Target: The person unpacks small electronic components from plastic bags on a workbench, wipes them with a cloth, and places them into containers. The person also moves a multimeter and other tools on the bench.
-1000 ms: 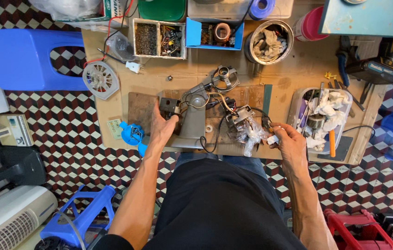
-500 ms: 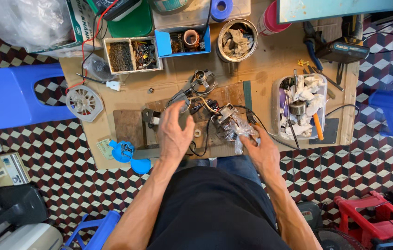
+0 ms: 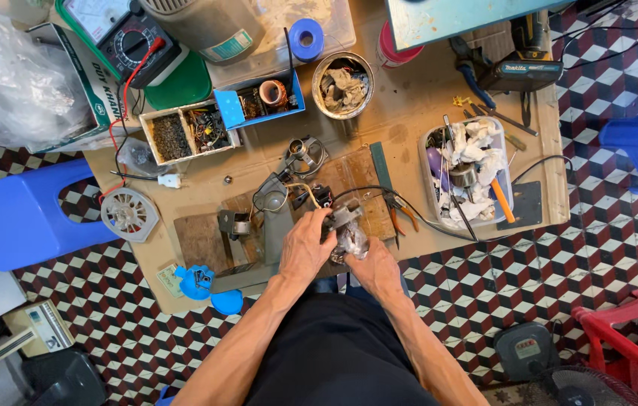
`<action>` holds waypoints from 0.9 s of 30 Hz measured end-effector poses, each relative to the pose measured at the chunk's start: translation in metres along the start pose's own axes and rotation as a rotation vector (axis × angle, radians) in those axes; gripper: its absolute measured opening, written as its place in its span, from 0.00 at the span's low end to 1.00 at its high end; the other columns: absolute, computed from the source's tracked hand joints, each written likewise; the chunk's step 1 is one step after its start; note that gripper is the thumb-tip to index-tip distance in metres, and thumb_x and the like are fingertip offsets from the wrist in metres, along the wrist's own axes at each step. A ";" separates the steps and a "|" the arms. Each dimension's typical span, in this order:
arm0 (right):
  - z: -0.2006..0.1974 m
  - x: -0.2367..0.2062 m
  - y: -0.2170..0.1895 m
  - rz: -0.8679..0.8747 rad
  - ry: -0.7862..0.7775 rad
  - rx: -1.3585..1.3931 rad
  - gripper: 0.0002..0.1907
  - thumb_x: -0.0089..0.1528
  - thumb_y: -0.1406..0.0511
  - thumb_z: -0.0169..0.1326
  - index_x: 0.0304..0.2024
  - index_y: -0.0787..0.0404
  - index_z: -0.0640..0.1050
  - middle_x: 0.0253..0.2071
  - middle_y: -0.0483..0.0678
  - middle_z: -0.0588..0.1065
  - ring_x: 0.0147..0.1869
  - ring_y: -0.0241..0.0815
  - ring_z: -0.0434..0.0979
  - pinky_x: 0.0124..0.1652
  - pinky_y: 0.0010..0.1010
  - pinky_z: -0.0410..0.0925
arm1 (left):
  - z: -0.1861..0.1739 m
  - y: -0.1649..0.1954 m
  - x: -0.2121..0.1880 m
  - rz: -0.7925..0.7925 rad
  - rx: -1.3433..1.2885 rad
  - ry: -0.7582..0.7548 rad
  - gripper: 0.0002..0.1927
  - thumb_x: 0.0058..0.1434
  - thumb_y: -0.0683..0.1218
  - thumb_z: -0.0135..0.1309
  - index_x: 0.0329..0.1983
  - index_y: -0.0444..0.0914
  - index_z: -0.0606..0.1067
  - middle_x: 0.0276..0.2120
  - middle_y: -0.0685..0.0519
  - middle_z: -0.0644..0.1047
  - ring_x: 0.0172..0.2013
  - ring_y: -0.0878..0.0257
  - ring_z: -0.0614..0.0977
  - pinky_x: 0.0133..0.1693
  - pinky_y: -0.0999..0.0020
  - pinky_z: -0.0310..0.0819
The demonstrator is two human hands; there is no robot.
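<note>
Hands are closed around a small wired motor [image 3: 343,225] at the counter [image 3: 409,113] edge. Left hand [image 3: 305,248] fingers are wrapped over it; right hand [image 3: 373,265] fingers are curled beneath.

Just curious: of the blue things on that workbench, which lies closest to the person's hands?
The blue round lid at the bench's near edge, just left of the left hand; the blue tray and blue spool lie farther back.

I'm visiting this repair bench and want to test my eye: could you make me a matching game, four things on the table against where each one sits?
Things:
1. small motor
2. blue solder spool
3. grey fan grille
4. multimeter

Places:
A. far left corner of the table
B. left edge, beside the blue stool
C. between both hands, at the near edge
D. on the clear tray at the far side

Pairs: 1-C, 2-D, 3-B, 4-A
</note>
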State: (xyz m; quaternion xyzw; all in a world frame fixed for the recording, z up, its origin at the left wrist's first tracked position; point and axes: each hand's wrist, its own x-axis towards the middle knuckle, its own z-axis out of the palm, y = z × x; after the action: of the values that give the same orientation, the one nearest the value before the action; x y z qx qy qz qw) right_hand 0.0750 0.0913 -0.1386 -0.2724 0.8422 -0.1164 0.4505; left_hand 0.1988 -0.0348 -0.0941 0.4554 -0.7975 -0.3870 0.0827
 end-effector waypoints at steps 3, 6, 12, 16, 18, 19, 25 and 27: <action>0.005 -0.001 0.000 0.042 0.000 0.026 0.33 0.52 0.54 0.60 0.54 0.68 0.73 0.50 0.64 0.77 0.56 0.62 0.77 0.53 0.47 0.69 | -0.002 -0.005 -0.006 0.015 -0.030 0.002 0.14 0.58 0.40 0.59 0.48 0.38 0.75 0.37 0.44 0.78 0.38 0.45 0.81 0.41 0.54 0.77; -0.001 0.001 0.000 0.036 -0.011 0.018 0.32 0.54 0.54 0.59 0.55 0.67 0.74 0.52 0.63 0.76 0.57 0.61 0.77 0.54 0.45 0.69 | -0.006 -0.005 -0.011 0.007 -0.028 -0.006 0.13 0.58 0.40 0.59 0.46 0.38 0.74 0.35 0.44 0.78 0.37 0.45 0.81 0.40 0.55 0.76; -0.012 0.008 -0.002 -0.036 0.010 -0.010 0.32 0.54 0.55 0.58 0.56 0.66 0.73 0.52 0.62 0.77 0.57 0.59 0.77 0.55 0.44 0.69 | -0.020 0.003 -0.009 0.083 -0.052 0.032 0.13 0.58 0.39 0.58 0.46 0.38 0.74 0.36 0.44 0.78 0.39 0.46 0.81 0.42 0.55 0.76; -0.026 0.016 -0.006 -0.048 -0.075 -0.042 0.35 0.55 0.51 0.59 0.58 0.65 0.72 0.49 0.62 0.79 0.56 0.58 0.79 0.54 0.43 0.71 | -0.027 0.010 -0.004 0.060 -0.050 0.021 0.13 0.59 0.40 0.58 0.47 0.37 0.75 0.39 0.45 0.79 0.42 0.46 0.82 0.43 0.56 0.77; -0.038 0.019 -0.005 -0.006 -0.216 -0.078 0.39 0.55 0.48 0.59 0.63 0.61 0.69 0.48 0.61 0.79 0.53 0.57 0.82 0.52 0.44 0.72 | -0.035 0.009 -0.003 0.062 -0.073 0.041 0.15 0.59 0.43 0.61 0.48 0.37 0.75 0.41 0.45 0.80 0.42 0.47 0.82 0.43 0.57 0.77; -0.045 0.020 -0.006 -0.004 -0.233 -0.088 0.43 0.54 0.47 0.59 0.66 0.59 0.66 0.47 0.61 0.79 0.53 0.58 0.81 0.53 0.44 0.72 | -0.038 0.006 0.001 0.065 -0.086 0.054 0.15 0.59 0.45 0.62 0.48 0.36 0.76 0.41 0.45 0.81 0.42 0.48 0.83 0.44 0.58 0.78; -0.083 0.023 -0.009 -0.064 -0.091 -0.028 0.48 0.55 0.48 0.61 0.72 0.55 0.59 0.52 0.66 0.76 0.55 0.64 0.78 0.53 0.46 0.69 | -0.044 -0.039 0.097 -0.026 0.212 0.205 0.41 0.43 0.54 0.71 0.60 0.35 0.69 0.53 0.39 0.77 0.53 0.41 0.78 0.53 0.46 0.71; -0.097 0.027 -0.014 -0.018 -0.061 -0.032 0.46 0.56 0.49 0.59 0.73 0.54 0.60 0.51 0.67 0.77 0.53 0.63 0.79 0.53 0.45 0.69 | -0.038 -0.051 0.131 -0.060 0.215 0.076 0.56 0.31 0.57 0.77 0.63 0.33 0.66 0.56 0.35 0.74 0.56 0.36 0.75 0.54 0.39 0.66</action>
State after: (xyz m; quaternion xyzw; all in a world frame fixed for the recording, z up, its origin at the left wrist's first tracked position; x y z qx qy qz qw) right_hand -0.0118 0.0597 -0.0968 -0.2907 0.8273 -0.0983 0.4706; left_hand 0.1759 -0.1738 -0.1318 0.4995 -0.8169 -0.2837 0.0519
